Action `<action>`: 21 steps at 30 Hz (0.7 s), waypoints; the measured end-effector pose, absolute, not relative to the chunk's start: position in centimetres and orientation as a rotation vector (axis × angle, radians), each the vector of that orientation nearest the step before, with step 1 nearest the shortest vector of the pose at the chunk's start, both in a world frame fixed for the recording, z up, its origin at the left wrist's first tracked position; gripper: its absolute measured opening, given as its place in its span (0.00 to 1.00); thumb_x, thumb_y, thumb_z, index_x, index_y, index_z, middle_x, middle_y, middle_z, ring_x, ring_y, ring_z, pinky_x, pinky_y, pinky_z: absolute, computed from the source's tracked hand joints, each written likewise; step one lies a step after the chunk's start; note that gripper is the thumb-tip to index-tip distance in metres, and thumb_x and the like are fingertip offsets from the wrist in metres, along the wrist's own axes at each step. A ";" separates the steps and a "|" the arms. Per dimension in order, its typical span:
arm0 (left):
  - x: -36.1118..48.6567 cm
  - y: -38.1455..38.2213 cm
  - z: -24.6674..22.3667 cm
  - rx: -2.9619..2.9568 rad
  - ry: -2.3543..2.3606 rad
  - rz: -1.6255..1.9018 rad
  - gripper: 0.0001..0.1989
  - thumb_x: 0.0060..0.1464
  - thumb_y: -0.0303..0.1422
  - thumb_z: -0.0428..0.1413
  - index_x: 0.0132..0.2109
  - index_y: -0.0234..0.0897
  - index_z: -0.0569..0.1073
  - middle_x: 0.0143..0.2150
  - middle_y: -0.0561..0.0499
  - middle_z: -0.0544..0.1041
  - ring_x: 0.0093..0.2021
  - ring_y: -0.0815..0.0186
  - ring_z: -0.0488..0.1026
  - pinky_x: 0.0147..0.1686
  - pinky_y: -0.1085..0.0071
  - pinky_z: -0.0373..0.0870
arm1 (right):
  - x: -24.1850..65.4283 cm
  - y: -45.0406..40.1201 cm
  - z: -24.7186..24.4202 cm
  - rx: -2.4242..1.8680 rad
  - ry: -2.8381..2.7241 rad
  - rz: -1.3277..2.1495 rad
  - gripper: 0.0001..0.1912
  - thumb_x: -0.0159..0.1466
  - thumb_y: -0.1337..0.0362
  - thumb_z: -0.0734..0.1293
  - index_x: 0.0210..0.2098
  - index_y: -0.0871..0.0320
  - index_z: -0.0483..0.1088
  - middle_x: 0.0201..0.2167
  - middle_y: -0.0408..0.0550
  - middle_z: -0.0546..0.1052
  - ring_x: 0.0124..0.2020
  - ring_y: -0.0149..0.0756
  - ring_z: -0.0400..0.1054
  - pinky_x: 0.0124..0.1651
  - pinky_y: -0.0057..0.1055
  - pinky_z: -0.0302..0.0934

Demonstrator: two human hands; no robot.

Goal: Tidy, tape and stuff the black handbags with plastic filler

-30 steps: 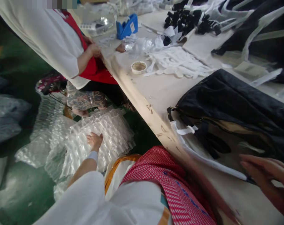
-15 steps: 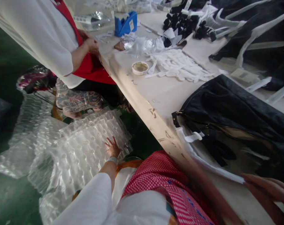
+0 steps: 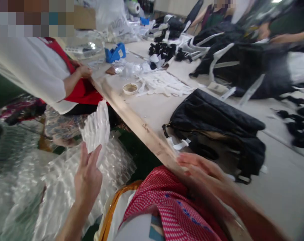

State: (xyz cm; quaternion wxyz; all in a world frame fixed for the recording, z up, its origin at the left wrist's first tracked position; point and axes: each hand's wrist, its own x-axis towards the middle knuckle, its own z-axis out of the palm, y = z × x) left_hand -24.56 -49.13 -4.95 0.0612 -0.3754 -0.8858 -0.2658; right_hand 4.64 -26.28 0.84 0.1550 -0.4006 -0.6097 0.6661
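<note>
My left hand (image 3: pixel 88 182) grips a piece of clear air-cushion film (image 3: pixel 96 125) between its fingers, raised beside the table. Below it, larger sheets of the same film (image 3: pixel 59 187) lie heaped at the left. My right hand (image 3: pixel 204 170) lies with fingers stretched out along the table edge, blurred, close to a black handbag (image 3: pixel 214 117). A white-wrapped strap (image 3: pixel 180 144) runs from the bag toward its fingertips; whether they touch it is hard to tell.
A co-worker in a red apron (image 3: pixel 85 92) stands at the left. On the table are a blue tape dispenser (image 3: pixel 115 53), a tape roll (image 3: pixel 130 88), white strips (image 3: pixel 162 83) and more black bags (image 3: pixel 249 67). Other people are across the table.
My left hand, earlier spread flat on the film heap, has lifted a piece of film. My right hand has come further into view along the table edge, and the view has tilted up.
</note>
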 end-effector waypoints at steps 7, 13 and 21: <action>-10.6 -37.2 0.5 -2.384 -1.676 -0.802 0.37 0.61 0.25 0.51 0.73 0.52 0.52 0.75 0.42 0.51 0.70 0.45 0.60 0.59 0.50 0.72 | 3.6 -26.7 2.3 -0.778 -1.211 2.083 0.34 0.54 0.44 0.76 0.57 0.49 0.72 0.57 0.52 0.76 0.60 0.50 0.69 0.61 0.47 0.65; -8.2 -29.5 3.7 -2.944 -1.301 -0.921 0.34 0.62 0.39 0.55 0.71 0.38 0.57 0.72 0.38 0.60 0.72 0.55 0.58 0.66 0.57 0.64 | 13.6 -24.0 1.3 -1.271 -0.916 1.631 0.21 0.52 0.52 0.76 0.43 0.52 0.78 0.39 0.49 0.84 0.41 0.50 0.78 0.43 0.42 0.72; -20.7 -18.4 3.0 -1.964 -2.795 -0.971 0.39 0.48 0.47 0.63 0.62 0.26 0.68 0.57 0.30 0.75 0.59 0.41 0.71 0.57 0.52 0.69 | 19.1 -24.7 -1.0 -1.322 -0.786 1.615 0.26 0.47 0.57 0.77 0.46 0.55 0.78 0.36 0.51 0.84 0.37 0.49 0.79 0.37 0.38 0.71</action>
